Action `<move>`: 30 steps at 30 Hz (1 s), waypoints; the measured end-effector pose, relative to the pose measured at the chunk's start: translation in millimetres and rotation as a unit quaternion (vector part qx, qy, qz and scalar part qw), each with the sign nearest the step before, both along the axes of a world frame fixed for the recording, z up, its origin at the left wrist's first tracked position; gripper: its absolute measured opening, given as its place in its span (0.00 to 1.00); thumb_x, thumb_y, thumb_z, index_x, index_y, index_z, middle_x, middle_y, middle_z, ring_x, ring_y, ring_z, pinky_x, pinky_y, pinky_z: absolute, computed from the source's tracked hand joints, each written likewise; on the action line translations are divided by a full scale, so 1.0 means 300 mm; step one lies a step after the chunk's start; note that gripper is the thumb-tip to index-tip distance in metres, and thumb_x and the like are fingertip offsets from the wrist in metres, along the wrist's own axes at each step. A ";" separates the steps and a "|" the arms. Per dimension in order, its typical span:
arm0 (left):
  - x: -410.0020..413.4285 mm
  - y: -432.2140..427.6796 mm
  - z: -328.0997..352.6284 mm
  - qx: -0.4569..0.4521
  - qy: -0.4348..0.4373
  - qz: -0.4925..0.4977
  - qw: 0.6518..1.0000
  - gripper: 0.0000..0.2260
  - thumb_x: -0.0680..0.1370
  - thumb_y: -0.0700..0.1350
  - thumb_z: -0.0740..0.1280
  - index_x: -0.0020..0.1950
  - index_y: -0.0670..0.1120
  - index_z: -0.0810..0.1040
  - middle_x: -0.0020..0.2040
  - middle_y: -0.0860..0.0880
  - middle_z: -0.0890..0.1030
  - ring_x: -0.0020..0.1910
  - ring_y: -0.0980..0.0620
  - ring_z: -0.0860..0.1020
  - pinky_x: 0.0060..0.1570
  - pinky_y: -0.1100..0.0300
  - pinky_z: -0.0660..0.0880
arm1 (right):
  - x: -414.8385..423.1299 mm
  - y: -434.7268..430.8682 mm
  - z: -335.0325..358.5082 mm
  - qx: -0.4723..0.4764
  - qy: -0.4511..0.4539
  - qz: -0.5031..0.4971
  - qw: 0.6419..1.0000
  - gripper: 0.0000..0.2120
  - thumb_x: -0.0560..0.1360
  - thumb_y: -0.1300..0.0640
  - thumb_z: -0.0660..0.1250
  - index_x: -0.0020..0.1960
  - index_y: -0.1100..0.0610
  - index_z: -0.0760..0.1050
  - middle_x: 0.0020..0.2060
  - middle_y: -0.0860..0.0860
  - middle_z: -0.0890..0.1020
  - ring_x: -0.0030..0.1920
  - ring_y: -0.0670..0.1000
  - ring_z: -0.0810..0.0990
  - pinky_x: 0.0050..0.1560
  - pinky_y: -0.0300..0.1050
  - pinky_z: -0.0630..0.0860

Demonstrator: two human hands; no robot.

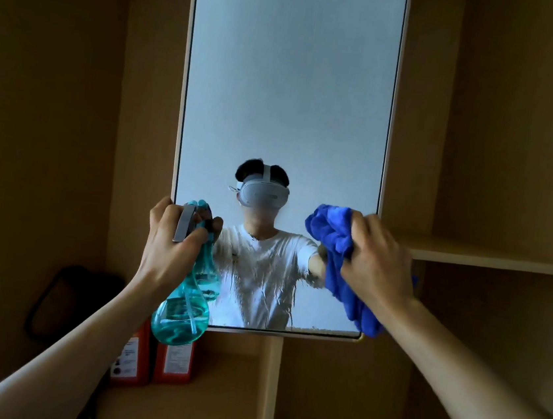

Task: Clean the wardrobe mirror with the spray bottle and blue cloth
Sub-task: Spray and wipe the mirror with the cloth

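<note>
One tall rectangular mirror [288,90] of glossy glass carries wet runs low down. At its lower left corner the left hand [169,242] grips one translucent teal, pear-shaped plastic spray bottle [183,316]. At its lower right the right hand [379,265] clutches one crumpled, fluffy blue cloth [336,243]. Below the mirror stand two red cartons [171,362].
</note>
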State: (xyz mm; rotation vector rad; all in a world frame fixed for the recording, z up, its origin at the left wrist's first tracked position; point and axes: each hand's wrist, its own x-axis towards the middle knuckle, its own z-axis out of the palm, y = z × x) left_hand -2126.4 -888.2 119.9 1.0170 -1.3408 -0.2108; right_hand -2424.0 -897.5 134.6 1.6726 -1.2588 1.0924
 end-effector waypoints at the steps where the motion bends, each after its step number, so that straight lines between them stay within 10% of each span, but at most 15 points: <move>1: 0.002 0.003 0.001 -0.001 0.000 -0.003 1.000 0.20 0.69 0.51 0.64 0.58 0.43 0.73 0.67 0.53 0.65 0.53 0.55 0.73 0.54 0.49 0.76 | 0.000 0.001 0.001 0.005 -0.006 0.004 1.000 0.20 0.69 0.60 0.63 0.60 0.61 0.74 0.45 0.56 0.78 0.38 0.60 0.79 0.30 0.43 0.64; 8: 0.012 0.022 0.011 0.012 0.005 -0.033 0.999 0.21 0.69 0.52 0.65 0.59 0.45 0.72 0.66 0.53 0.65 0.55 0.53 0.73 0.53 0.52 0.75 | -0.010 -0.002 0.141 0.015 -0.147 -0.019 0.989 0.21 0.75 0.61 0.64 0.68 0.60 0.67 0.59 0.59 0.76 0.49 0.66 0.80 0.39 0.51 0.71; 18: -0.004 0.057 0.025 -0.003 0.058 -0.081 0.995 0.15 0.69 0.51 0.64 0.55 0.58 0.70 0.62 0.51 0.70 0.55 0.53 0.75 0.50 0.57 0.73 | -0.015 -0.039 0.159 -0.061 -0.234 -0.056 0.969 0.20 0.73 0.62 0.66 0.63 0.61 0.65 0.51 0.59 0.76 0.44 0.66 0.80 0.35 0.53 0.74; 30: 0.083 0.048 0.011 0.023 0.113 -0.103 0.988 0.11 0.69 0.48 0.67 0.51 0.53 0.75 0.53 0.37 0.79 0.54 0.32 0.80 0.55 0.32 0.79 | 0.168 -0.046 0.151 -0.069 -0.211 -0.024 0.975 0.23 0.72 0.61 0.68 0.67 0.59 0.69 0.55 0.59 0.76 0.49 0.65 0.79 0.39 0.52 0.73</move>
